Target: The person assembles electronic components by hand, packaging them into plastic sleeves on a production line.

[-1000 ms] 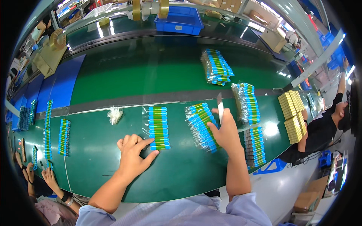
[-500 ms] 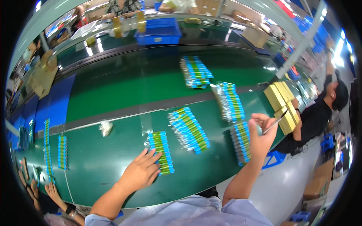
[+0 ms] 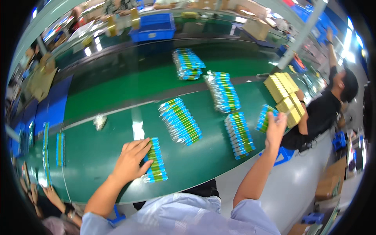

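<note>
My left hand (image 3: 131, 159) lies on a row of overlapping blue-and-green packets (image 3: 158, 162), fingers spread over its left side and thumb across its middle. To the right and raised, my right hand (image 3: 276, 127) is closed on a small blue-and-green packet (image 3: 264, 118), its thumb over the packet's right edge; blur hides the fingertips. Between my hands lie a longer row of packets (image 3: 181, 122) and a shorter row (image 3: 239, 136). Beyond that shorter row lies another packet row (image 3: 223, 92). Farther off, a small pile of packets (image 3: 188, 64) rests on the brighter green strip.
Yellow stacked blocks (image 3: 287, 98) stand at the right table edge, beside a person in black (image 3: 327, 107). A blue bin (image 3: 152, 29) is at the back. Crumpled white material (image 3: 100, 122) lies left of centre. Another person's hands (image 3: 53, 197) are near packet strips at lower left.
My right hand has moved away from the shorter packet row, and the packet in it now shows its flat face. My left hand has shifted toward the left side of its row. The view has shifted.
</note>
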Demonstrator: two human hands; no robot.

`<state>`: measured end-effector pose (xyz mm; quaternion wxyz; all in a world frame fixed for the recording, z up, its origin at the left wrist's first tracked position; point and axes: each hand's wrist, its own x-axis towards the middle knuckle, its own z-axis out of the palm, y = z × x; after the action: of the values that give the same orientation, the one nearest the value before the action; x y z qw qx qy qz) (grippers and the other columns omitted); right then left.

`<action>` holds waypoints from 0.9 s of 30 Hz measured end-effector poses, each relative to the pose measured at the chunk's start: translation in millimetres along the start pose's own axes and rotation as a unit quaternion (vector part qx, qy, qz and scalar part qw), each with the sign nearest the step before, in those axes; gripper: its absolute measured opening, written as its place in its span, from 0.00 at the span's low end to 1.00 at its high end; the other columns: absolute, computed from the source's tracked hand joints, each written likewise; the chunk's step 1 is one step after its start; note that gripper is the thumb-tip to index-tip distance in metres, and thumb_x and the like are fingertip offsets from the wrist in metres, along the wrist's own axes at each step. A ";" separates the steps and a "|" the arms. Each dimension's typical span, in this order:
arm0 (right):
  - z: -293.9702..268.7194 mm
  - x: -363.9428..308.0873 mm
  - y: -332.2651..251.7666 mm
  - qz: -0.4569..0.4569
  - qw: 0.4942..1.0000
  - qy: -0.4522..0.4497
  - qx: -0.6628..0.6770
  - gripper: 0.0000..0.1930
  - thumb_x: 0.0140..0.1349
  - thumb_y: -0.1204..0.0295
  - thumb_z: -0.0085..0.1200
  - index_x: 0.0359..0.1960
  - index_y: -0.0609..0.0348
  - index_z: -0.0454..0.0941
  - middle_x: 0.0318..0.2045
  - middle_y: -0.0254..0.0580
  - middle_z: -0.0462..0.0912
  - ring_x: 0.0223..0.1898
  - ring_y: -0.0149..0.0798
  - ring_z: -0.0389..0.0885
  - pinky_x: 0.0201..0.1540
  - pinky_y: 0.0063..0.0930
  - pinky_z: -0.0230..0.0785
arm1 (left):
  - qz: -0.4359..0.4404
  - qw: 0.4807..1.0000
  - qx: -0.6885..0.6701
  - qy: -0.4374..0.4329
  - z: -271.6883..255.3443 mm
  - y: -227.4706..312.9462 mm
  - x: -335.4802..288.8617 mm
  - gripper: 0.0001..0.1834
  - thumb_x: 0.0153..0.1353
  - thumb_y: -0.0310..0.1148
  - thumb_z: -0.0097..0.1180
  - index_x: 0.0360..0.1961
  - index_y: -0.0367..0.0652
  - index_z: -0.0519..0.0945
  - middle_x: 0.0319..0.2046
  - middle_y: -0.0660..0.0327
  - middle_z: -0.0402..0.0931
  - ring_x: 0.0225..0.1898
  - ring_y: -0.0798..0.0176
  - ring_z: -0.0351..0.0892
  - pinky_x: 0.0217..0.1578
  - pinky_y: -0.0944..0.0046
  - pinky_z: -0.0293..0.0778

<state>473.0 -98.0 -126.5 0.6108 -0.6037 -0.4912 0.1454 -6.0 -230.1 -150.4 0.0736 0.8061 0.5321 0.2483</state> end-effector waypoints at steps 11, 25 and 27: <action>248.3 -172.0 -120.9 0.080 0.906 -0.273 0.314 0.15 0.68 0.70 0.61 0.46 0.57 0.64 0.39 0.32 0.63 0.41 0.28 0.63 0.46 0.26 0.61 | 0.000 0.999 0.012 -0.036 -0.1 -5.1 -12.7 0.30 0.57 0.41 0.66 0.58 0.37 0.78 0.62 0.53 0.75 0.57 0.54 0.75 0.54 0.54 0.70; 301.3 -216.1 -98.5 -0.107 0.948 -0.290 0.073 0.13 0.70 0.74 0.55 0.37 0.56 0.60 0.32 0.35 0.59 0.36 0.32 0.59 0.43 0.29 0.58 | 0.050 0.998 0.004 -0.041 0.4 -37.5 -23.6 0.23 0.59 0.45 0.65 0.50 0.44 0.81 0.61 0.59 0.77 0.59 0.62 0.74 0.50 0.61 0.67; 299.4 -218.6 -100.4 -0.110 0.951 -0.283 0.051 0.13 0.70 0.75 0.54 0.36 0.56 0.59 0.32 0.37 0.62 0.35 0.32 0.61 0.41 0.29 0.59 | 0.048 0.998 0.004 -0.047 0.2 -37.6 -20.3 0.23 0.59 0.46 0.64 0.51 0.44 0.81 0.61 0.60 0.77 0.59 0.62 0.74 0.49 0.61 0.67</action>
<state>95.2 -111.4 -194.2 0.4887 -0.4482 -0.6994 0.2668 -43.1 -232.3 -171.5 0.0835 0.8416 0.4900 0.2111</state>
